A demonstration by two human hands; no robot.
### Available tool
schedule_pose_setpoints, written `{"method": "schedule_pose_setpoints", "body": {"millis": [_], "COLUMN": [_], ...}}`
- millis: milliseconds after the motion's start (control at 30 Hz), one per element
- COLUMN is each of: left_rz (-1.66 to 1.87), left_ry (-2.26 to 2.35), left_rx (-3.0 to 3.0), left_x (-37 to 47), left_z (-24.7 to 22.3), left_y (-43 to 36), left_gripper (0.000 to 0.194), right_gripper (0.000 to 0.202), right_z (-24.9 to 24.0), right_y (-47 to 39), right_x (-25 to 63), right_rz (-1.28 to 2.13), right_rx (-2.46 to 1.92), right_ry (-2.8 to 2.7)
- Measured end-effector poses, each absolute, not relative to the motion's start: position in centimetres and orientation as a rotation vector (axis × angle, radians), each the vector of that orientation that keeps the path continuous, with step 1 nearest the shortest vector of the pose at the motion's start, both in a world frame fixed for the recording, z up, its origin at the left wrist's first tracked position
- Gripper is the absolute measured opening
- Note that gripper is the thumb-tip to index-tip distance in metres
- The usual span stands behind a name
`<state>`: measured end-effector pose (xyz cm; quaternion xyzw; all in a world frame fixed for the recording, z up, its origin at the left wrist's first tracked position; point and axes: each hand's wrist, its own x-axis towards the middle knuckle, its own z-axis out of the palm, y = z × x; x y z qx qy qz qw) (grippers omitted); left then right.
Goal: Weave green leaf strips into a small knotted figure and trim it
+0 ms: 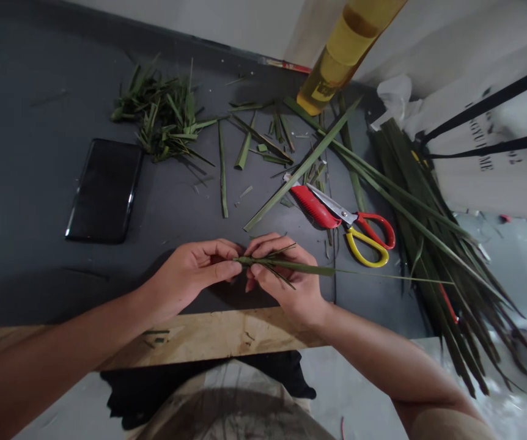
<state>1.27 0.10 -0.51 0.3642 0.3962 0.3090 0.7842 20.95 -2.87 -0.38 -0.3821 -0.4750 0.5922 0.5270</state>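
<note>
Between my two hands, over the front of the dark tabletop, is a small woven piece of green leaf strips (286, 265). Thumb and fingers of my left hand (199, 264) pinch its left end. My right hand (286, 278) grips it just beside, its thumb pressed on the folded part. Short strip ends fan out over the right palm, and one long thin strand trails off to the right. The fingertips partly cover the woven part. Scissors (348, 217) with one red and one yellow handle lie to the right, against a red-handled cutter (316, 206).
Finished-looking leaf pieces (167, 116) are heaped at the back left, near a black phone (105, 190). Cut leaf scraps (263, 140) litter the middle. A tall yellow bottle (337, 58) stands at the back. Long leaves (433, 244) overhang the right edge beside a white bag (497, 146).
</note>
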Motion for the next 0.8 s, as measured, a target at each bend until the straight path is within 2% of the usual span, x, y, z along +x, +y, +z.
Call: {"method": "schedule_pose_setpoints", "body": {"millis": [533,733,800], "left_rz": [0.614,0.9,1.037], "left_ry": [0.918,1.01,0.997], "left_rx": [0.839,1.227,1.474], "left_x": [1.4,1.0,0.8], "left_z": [0.2,0.1,0.1], "left_y": [0.3,-0.8,-1.0], "left_gripper": [0.021,0.011,0.014], "right_gripper": [0.02,0.032,0.035], "right_z": [-0.1,0.0,0.1], "right_y": [-2.9,-3.0,-3.0], "right_x": [21.0,20.7,20.5], "right_rz": [1.469,1.532,1.551], "right_rx": [-1.003,-1.104,-1.126], "right_ry": [-1.058,-0.956,-0.928]}}
